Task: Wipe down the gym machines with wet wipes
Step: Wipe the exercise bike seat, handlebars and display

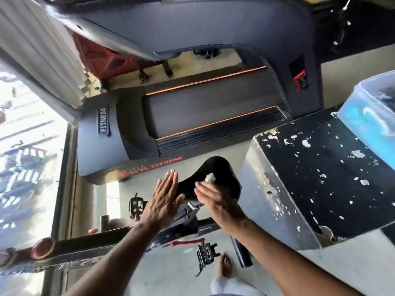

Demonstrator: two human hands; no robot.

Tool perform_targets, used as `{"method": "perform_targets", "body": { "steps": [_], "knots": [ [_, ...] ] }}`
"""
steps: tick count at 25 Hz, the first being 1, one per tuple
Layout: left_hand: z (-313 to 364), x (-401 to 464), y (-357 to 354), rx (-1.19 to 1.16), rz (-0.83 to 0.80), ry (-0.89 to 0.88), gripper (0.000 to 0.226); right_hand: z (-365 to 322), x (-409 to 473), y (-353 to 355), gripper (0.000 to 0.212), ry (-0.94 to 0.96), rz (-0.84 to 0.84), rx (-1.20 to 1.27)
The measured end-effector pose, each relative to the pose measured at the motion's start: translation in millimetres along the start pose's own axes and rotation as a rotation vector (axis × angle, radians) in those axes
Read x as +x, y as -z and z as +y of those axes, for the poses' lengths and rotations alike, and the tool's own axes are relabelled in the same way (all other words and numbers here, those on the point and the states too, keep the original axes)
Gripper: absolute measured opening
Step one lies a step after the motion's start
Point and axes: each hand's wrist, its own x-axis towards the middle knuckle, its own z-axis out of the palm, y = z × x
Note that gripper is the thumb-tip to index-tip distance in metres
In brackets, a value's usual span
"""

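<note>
Two bare forearms reach in from the bottom edge. Left hand (161, 196) is flat, fingers straight and together, edge-on beside the left side of the black bike saddle (210, 169); whether it touches the saddle cannot be told. Right hand (215, 199) lies over the saddle's near part with a bunched white wet wipe (209, 177) poking out beyond its fingertips; hand presses the wipe onto the saddle top, fingers look fairly straight rather than curled. Saddle sits on the exercise bike frame (188, 212), with a black pedal (206, 254) and red crank (187, 242) lower down. A bare foot (225, 265) stands on the grey floor just right of the pedal. Behind the saddle, a grey treadmill (100, 146) with orange-trimmed side rails, "FITNESS" badge on its hood. Right of the saddle, a black worktop (320, 167) with heavily chipped paint, carrying a translucent blue plastic tub (369, 116) at its far right. Bright window (23, 146) at left.
</note>
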Motion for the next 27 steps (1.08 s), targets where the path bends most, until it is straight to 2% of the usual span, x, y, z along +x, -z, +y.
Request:
{"method": "perform_targets", "body": {
  "steps": [3, 6, 8, 11, 14, 16, 18, 21, 24, 27],
  "knots": [
    [-2, -35, -4, 0.015, 0.003, 0.007, 0.082, -23, 40, -21, 0.041, 0.029, -0.047, 0.112],
    [0, -60, 3, 0.014, -0.058, 0.002, 0.088, 13, 44, -6, 0.038, -0.002, -0.020, -0.024],
    [5, -75, 7, 0.037, -0.086, 0.002, 0.091, 42, 53, 23, 0.031, -0.135, -0.005, -0.115],
    [24, -103, 6, 0.028, -0.135, 0.028, 0.095, 49, 66, 50, 0.022, -0.344, -0.160, -0.218],
    [26, -132, 10, 0.012, -0.106, 0.061, 0.098, 40, 41, 54, 0.022, -0.491, -0.090, -0.270],
    [21, -143, 19, -0.005, -0.074, 0.076, 0.099, 32, 9, 54, 0.021, -0.443, -0.044, -0.273],
    [18, -154, 33, -0.037, -0.029, 0.084, 0.098, 14, -12, 53, 0.018, -0.261, 0.006, -0.192],
    [6, -183, 60, -0.094, 0.158, 0.087, 0.093, -44, -10, 56, 0.016, -0.051, 0.076, -0.006],
    [-21, -232, 84, -0.088, 0.304, 0.209, 0.093, -113, 21, 65, 0.021, -0.028, 0.131, 0.177],
    [-36, -280, 99, -0.083, 0.389, 0.323, 0.094, -168, 35, 59, 0.025, 0.062, 0.103, 0.341]
  ]
}}
